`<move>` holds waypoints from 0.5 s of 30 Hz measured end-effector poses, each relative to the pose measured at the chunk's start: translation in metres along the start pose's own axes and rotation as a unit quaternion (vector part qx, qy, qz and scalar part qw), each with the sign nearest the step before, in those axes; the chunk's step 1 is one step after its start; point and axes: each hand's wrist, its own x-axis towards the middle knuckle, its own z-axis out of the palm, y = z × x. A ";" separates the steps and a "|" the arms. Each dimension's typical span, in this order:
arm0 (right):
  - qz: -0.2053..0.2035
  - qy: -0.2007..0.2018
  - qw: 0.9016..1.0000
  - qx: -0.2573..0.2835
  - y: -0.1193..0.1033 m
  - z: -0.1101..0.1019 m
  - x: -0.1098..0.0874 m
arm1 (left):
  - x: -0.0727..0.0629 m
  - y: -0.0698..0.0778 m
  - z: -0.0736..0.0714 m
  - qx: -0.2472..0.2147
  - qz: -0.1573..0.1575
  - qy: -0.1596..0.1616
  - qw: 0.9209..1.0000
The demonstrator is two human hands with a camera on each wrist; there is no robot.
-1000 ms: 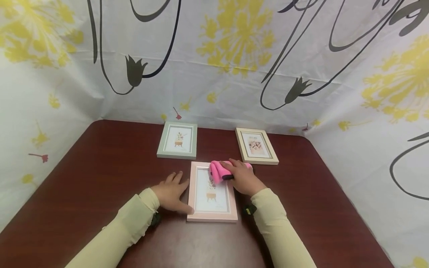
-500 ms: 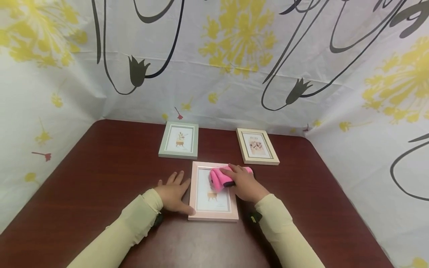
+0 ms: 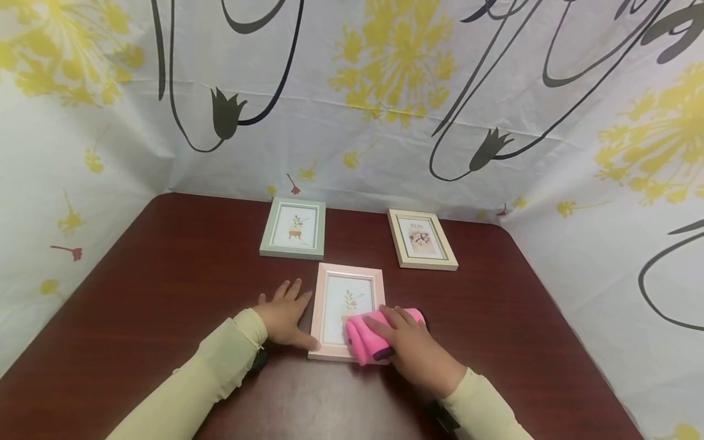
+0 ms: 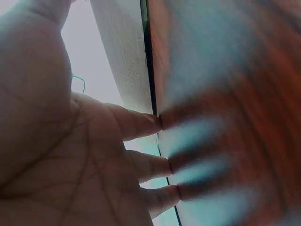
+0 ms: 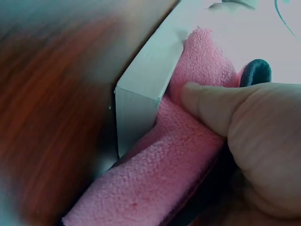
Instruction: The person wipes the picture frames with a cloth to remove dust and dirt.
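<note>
A pink picture frame with a plant print lies flat on the dark red table. My left hand rests at its left side, fingers spread, thumb on the lower-left corner. In the left wrist view the fingertips of that hand touch the table beside the frame's edge. With my right hand I grip a folded pink cloth with dark edging, which covers the frame's lower-right corner. The right wrist view has my thumb pressing the cloth, which drapes over the frame's corner.
Behind the pink frame, a green picture frame lies at the back left of the table. A cream picture frame lies at the back right. A white curtain with flower patterns hangs around the table's back and sides.
My right hand has slid the pink cloth down from the frame's upper right to its lower-right corner, uncovering the upper part of the print. The left hand stays at the frame's left side.
</note>
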 end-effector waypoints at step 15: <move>0.099 -0.023 0.995 -0.019 0.027 0.003 0.061 | 0.000 -0.001 0.000 -0.007 0.002 -0.012 1.000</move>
